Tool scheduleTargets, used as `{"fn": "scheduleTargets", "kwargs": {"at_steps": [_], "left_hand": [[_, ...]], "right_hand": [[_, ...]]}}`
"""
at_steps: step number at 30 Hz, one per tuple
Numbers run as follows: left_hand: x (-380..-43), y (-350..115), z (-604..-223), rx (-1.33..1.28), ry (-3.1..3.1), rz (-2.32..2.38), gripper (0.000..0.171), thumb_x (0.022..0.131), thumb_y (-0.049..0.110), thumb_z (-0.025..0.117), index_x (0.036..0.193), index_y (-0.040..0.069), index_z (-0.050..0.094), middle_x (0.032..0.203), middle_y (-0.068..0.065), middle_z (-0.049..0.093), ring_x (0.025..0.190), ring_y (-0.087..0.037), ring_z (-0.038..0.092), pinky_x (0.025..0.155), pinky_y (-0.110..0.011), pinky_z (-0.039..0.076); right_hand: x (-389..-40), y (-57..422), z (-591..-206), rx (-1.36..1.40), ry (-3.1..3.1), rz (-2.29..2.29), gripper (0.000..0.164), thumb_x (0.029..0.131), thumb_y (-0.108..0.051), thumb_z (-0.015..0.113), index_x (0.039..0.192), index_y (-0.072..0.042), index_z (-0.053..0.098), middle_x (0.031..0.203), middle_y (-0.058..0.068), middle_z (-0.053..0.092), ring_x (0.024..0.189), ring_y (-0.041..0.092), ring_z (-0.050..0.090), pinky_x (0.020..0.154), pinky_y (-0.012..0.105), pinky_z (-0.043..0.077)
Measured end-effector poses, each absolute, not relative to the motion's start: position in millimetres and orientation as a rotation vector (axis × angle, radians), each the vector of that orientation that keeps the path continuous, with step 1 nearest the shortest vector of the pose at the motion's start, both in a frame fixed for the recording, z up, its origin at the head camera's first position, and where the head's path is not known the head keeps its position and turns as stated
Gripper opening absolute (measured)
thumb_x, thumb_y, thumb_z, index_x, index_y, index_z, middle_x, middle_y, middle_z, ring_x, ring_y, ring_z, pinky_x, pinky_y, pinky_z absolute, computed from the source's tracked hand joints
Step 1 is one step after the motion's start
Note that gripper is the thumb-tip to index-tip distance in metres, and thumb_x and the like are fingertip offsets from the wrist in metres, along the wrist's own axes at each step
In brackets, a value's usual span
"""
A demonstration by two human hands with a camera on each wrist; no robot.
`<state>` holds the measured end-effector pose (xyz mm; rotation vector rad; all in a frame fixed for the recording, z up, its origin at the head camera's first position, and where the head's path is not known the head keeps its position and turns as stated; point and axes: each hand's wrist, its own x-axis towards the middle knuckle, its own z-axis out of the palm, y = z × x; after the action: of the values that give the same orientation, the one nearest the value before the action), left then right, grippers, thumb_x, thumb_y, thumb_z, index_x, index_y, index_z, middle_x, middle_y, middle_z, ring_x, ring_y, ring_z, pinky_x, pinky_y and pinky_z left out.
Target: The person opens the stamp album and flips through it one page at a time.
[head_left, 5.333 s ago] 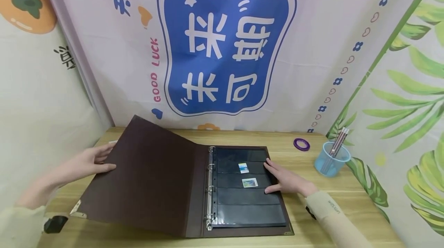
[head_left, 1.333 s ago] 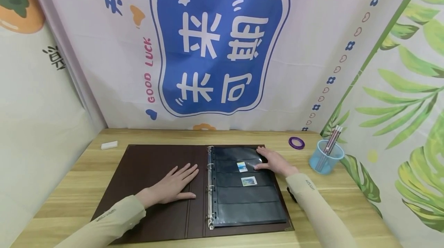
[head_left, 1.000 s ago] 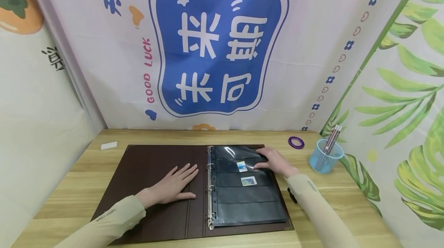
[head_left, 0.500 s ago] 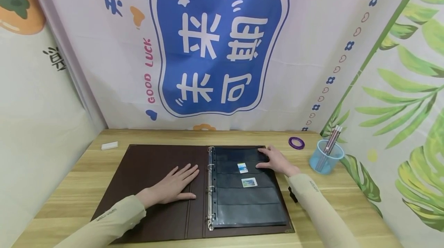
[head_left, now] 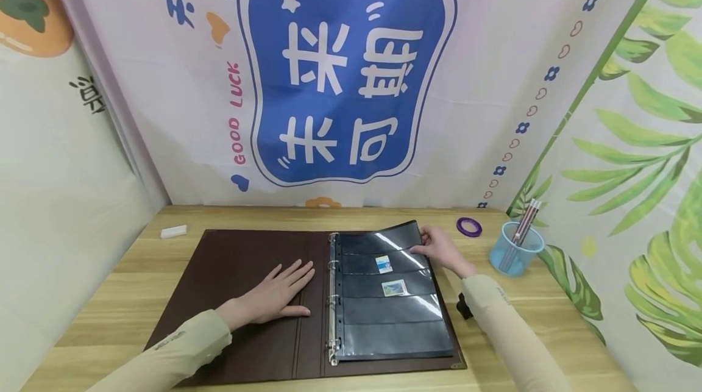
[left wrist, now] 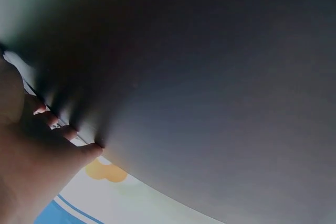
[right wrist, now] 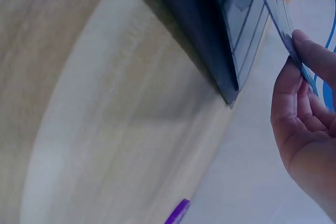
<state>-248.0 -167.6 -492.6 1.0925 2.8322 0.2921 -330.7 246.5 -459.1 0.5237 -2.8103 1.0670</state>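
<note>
1. The wooden tabletop [head_left: 548,319] carries it all, with printed cloth hanging behind and to both sides.
2. The brown binder [head_left: 230,264] lies open flat at the middle of the tabletop, long axis running left to right, ring spine running away from the person.
3. The dark pocket page [head_left: 384,319] sits on the rings on the binder's right half; its far right corner curls up off the stack while the near part lies flat.
4. The left hand [head_left: 276,297] lies palm down on the inside of the left cover, fingers straight and spread, gripping nothing. The left wrist view is nearly all dark cover; little else reads there.
5. The right hand [head_left: 441,249] pinches the page's lifted corner between thumb and fingers [right wrist: 307,51].
6. Right of the binder, well apart from it, a blue cup [head_left: 515,252] holds pencils.
7. A purple tape ring [head_left: 468,226] lies flat just beyond the right hand.
8. Two stamps [head_left: 384,264] sit in the page's pockets, one above the other.
9. A white eraser [head_left: 173,231] lies off the binder's far left corner.
</note>
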Motion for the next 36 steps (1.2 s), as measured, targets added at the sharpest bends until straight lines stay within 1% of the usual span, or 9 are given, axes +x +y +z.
{"fn": "scheduleTargets", "kwargs": {"at_steps": [3,10,13,17,20,22,27,32,36], "left_hand": [[-248.0,-167.6,-493.2,1.086,2.84,0.281,0.084,0.096,0.061,0.049,0.156,0.006,0.031,0.164,-0.015,0.026,0.151,-0.041,0.025,0.115,-0.069,0.025],[-247.1,-166.2,-492.7,1.084,2.84,0.28,0.084,0.095,0.061,0.05,0.156,0.005,0.031,0.164,-0.016,0.025,0.151,-0.042,0.024,0.114,-0.069,0.025],[-246.3,-166.0,-491.6,1.085,2.835,0.29,0.084,0.096,0.06,0.051,0.156,0.005,0.031,0.164,-0.016,0.026,0.151,-0.042,0.025,0.114,-0.069,0.026],[-246.1,-166.3,-490.7,1.08,2.832,0.297,0.084,0.096,0.06,0.051,0.156,0.005,0.031,0.164,-0.016,0.025,0.151,-0.042,0.024,0.114,-0.069,0.025],[-246.6,-166.7,-490.4,1.073,2.825,0.307,0.084,0.096,0.06,0.051,0.156,0.005,0.031,0.164,-0.016,0.025,0.151,-0.042,0.024,0.114,-0.069,0.024],[-247.0,-167.0,-490.2,1.067,2.817,0.325,0.085,0.096,0.06,0.051,0.156,0.004,0.031,0.164,-0.016,0.025,0.151,-0.042,0.023,0.115,-0.07,0.023],[-247.7,-167.9,-490.0,1.058,2.804,0.38,0.086,0.095,0.059,0.054,0.155,0.002,0.031,0.164,-0.017,0.025,0.152,-0.042,0.022,0.115,-0.071,0.021],[-248.2,-168.6,-490.3,1.061,2.798,0.402,0.086,0.095,0.057,0.055,0.155,0.002,0.03,0.164,-0.018,0.025,0.152,-0.042,0.021,0.115,-0.071,0.02],[-248.2,-168.5,-489.6,1.06,2.786,0.418,0.085,0.095,0.057,0.055,0.155,0.002,0.029,0.164,-0.017,0.024,0.152,-0.042,0.02,0.116,-0.071,0.02]], "right_hand": [[-330.3,247.7,-454.2,0.555,-2.835,1.017,0.024,0.084,-0.01,0.077,0.089,0.003,0.058,0.078,0.011,0.061,0.067,0.011,0.049,0.059,0.02,0.042],[-333.3,246.7,-443.8,0.606,-2.829,0.955,0.024,0.092,-0.01,0.068,0.078,-0.003,0.049,0.075,0.011,0.063,0.059,0.013,0.055,0.051,0.023,0.046],[-334.4,245.7,-437.6,0.636,-2.834,0.972,0.018,0.096,-0.009,0.063,0.082,-0.001,0.054,0.074,0.019,0.067,0.051,0.016,0.058,0.05,0.032,0.054],[-334.8,242.3,-422.4,0.647,-2.873,1.008,0.018,0.1,-0.012,0.057,0.098,0.007,0.058,0.07,0.019,0.064,0.046,0.02,0.059,0.05,0.04,0.057],[-334.1,238.7,-407.2,0.643,-2.91,1.033,0.025,0.102,-0.013,0.053,0.111,0.01,0.058,0.067,0.011,0.061,0.047,0.018,0.058,0.05,0.036,0.057],[-333.6,236.0,-396.3,0.643,-2.941,1.078,0.024,0.104,-0.014,0.051,0.107,0.009,0.057,0.063,0.004,0.054,0.048,0.016,0.055,0.05,0.031,0.056],[-332.5,228.2,-371.6,0.638,-2.975,1.305,0.026,0.106,-0.017,0.046,0.085,-0.001,0.045,0.06,-0.004,0.035,0.051,0.012,0.043,0.05,0.024,0.054],[-333.4,220.3,-358.1,0.606,-2.938,1.596,0.026,0.108,-0.023,0.043,0.09,-0.004,0.046,0.062,-0.006,0.035,0.053,0.008,0.04,0.052,0.021,0.049],[-333.3,212.9,-352.1,0.555,-2.874,1.821,0.03,0.108,-0.025,0.042,0.085,-0.007,0.041,0.06,-0.007,0.029,0.05,0.007,0.033,0.051,0.022,0.04]]}}
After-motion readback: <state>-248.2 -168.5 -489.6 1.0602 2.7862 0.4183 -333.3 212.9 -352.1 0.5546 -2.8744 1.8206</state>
